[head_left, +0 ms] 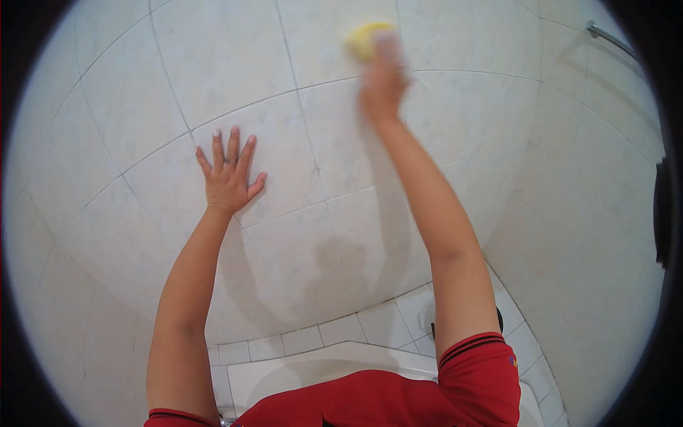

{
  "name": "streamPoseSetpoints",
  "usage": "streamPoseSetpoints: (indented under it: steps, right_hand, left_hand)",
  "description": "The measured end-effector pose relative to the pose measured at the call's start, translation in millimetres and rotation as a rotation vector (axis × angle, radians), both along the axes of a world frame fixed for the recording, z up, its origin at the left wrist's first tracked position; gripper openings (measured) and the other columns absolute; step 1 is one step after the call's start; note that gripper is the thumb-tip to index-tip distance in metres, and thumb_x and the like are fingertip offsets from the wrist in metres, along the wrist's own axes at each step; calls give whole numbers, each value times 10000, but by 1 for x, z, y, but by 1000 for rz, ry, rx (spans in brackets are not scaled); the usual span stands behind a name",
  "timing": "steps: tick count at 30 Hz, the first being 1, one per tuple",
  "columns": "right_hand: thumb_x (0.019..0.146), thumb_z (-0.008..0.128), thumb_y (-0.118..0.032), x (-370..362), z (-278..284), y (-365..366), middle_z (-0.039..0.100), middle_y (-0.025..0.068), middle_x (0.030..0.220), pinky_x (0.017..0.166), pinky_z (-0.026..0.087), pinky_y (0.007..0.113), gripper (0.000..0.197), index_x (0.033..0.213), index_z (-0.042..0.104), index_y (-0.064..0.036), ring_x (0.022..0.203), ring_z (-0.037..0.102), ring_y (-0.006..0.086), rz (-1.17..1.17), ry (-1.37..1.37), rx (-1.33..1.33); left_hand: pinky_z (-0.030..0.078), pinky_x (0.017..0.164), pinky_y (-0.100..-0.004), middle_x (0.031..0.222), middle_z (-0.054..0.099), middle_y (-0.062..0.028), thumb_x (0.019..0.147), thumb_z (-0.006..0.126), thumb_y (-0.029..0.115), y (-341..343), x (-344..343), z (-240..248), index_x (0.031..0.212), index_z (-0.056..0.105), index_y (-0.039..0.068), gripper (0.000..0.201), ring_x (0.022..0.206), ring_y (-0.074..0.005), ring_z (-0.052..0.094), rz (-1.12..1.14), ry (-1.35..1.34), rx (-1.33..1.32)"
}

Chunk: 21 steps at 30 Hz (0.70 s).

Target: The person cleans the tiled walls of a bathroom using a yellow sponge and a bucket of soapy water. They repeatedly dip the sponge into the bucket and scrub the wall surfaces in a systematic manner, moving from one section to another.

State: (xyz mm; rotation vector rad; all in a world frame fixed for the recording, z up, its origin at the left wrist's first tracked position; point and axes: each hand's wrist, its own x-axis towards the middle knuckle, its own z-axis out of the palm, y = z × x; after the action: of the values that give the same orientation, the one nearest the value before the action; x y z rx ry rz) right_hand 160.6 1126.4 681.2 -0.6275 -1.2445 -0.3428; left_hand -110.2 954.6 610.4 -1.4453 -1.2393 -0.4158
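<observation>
My left hand point(229, 181) lies flat on the pale tiled wall point(341, 142), its fingers spread and nothing under them. A ring shows on one finger. Higher up and to the right, my right hand point(384, 89) reaches along the same wall, smeared by motion. In its grip is a yellow sponge point(361, 41), also blurred, held against the tiles. The exact hold of the fingers is hard to make out. Both arms are stretched out from red short sleeves.
Below the wall runs a white tiled ledge point(341, 331), with the white rim point(334, 356) of what looks like a bathtub in front. A metal rail point(612, 39) is at the upper right. Something dark point(662, 213) sits at the right edge.
</observation>
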Motion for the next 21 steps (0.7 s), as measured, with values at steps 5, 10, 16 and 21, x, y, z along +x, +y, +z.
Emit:
streamPoseSetpoints:
  steps: [5, 10, 16, 21]
  right_hand:
    - [843, 448, -113, -33, -10, -36, 369, 42, 1439, 889, 352, 551, 496, 1327, 459, -221, 1258, 401, 307, -54, -543, 178]
    - [811, 496, -97, 95, 50, 52, 405, 118, 1393, 991, 329, 490, 540, 1345, 412, -109, 1247, 415, 299, -193, 48, 85]
    - [899, 489, -201, 157, -23, 79, 319, 115, 1437, 956, 320, 581, 552, 1410, 283, -160, 1231, 408, 357, -314, 583, -597]
    - [880, 422, -95, 72, -131, 12, 256, 114, 1486, 987, 230, 602, 550, 1415, 314, -160, 1326, 289, 344, -144, -291, -134]
  left_hand:
    - [46, 1040, -649, 1513, 191, -93, 776, 517, 498, -8, -4, 0, 1402, 355, 188, 717, 1383, -373, 133, 16, 20, 3]
    - [35, 1043, -649, 1512, 184, -106, 779, 506, 491, -4, 1, 2, 1407, 339, 171, 724, 1387, -372, 116, 22, 30, 9]
    - [24, 1047, -645, 1511, 186, -112, 785, 491, 488, 3, 4, -1, 1407, 338, 165, 717, 1392, -366, 99, 14, 35, 23]
    - [17, 1053, -633, 1510, 192, -115, 796, 475, 488, -9, -9, 2, 1406, 341, 163, 704, 1392, -368, 104, 47, 76, 52]
